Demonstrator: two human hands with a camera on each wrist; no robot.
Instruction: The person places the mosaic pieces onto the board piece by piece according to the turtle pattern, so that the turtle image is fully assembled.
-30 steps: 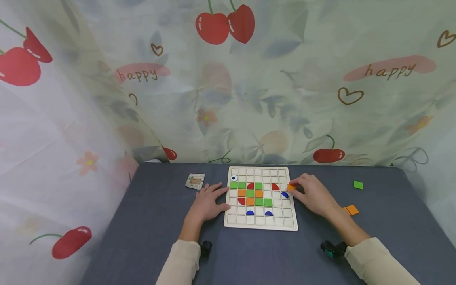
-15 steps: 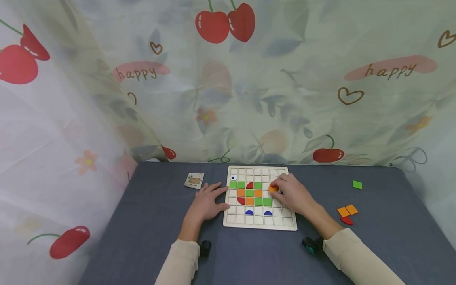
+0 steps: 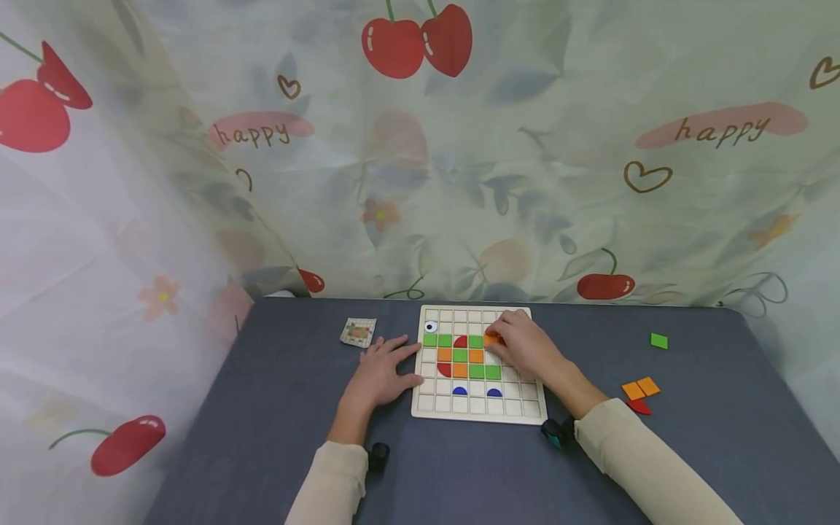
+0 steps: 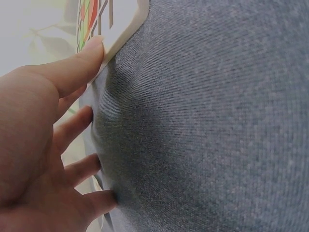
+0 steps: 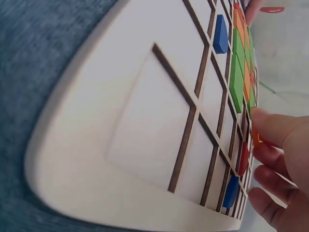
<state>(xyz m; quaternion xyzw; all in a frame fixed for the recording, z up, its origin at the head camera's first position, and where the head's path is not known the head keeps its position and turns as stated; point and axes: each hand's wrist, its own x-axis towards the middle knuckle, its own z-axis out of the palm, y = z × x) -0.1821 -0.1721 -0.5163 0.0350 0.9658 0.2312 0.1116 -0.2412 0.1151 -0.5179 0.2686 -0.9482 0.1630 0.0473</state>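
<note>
A pale gridded board point(image 3: 512, 410) lies on the table with green, orange, red and blue pieces in its squares. My left hand point(image 3: 380, 373) is spread on the table at the board's left side, its thumb point(image 4: 89, 55) touching the rim. Over the upper right part of the board, my right hand point(image 3: 527, 348) pinches an orange square tile point(image 3: 488, 340) between thumb and fingers, right beside a green tile point(image 3: 475, 341). That hand hides some squares in the head view; a red piece point(image 5: 243, 158) and a blue half-round point(image 5: 231, 192) show below it in the right wrist view.
Right of the board lie two orange tiles point(image 3: 640, 388), a red quarter-round piece point(image 3: 639, 407) and a green tile point(image 3: 659, 341). A small picture card point(image 3: 359, 332) lies at the upper left. Behind the dark table point(image 3: 459, 474) hangs a patterned curtain point(image 3: 446, 182).
My right hand has moved left across the board with the orange tile, from the right rim to beside the upper green tile. My left hand has stayed in place.
</note>
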